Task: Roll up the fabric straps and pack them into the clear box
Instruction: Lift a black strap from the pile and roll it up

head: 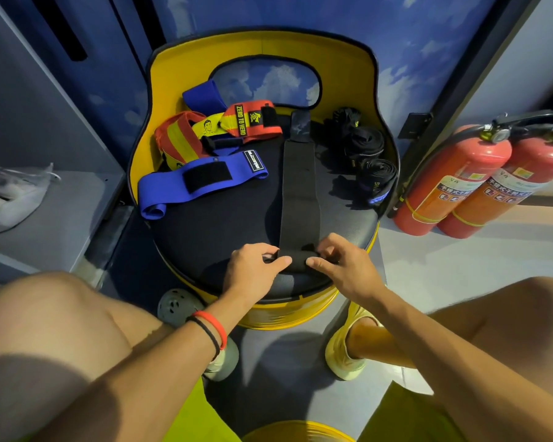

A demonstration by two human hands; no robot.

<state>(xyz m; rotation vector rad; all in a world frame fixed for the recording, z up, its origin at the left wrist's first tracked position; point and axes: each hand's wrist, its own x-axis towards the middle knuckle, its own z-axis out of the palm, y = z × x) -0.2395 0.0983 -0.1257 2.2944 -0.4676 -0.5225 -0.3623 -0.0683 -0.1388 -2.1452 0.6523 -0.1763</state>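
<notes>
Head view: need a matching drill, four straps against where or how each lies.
1 long black strap
2 blue strap with black patch
3 red strap
4 black rolls

a rolled, right side of seat
b printed ZERO TO HERO, at back
c flat down the middle, near end pinched by left hand and right hand
d unrolled, left side

Pairs: 1-c, 2-d, 3-b, 4-a

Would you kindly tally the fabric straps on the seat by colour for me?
Black straps: 4, one partly rolled, three rolled up
Blue straps: 2
Red-and-yellow straps: 2, overlapping, so probably
Total: 8
</notes>
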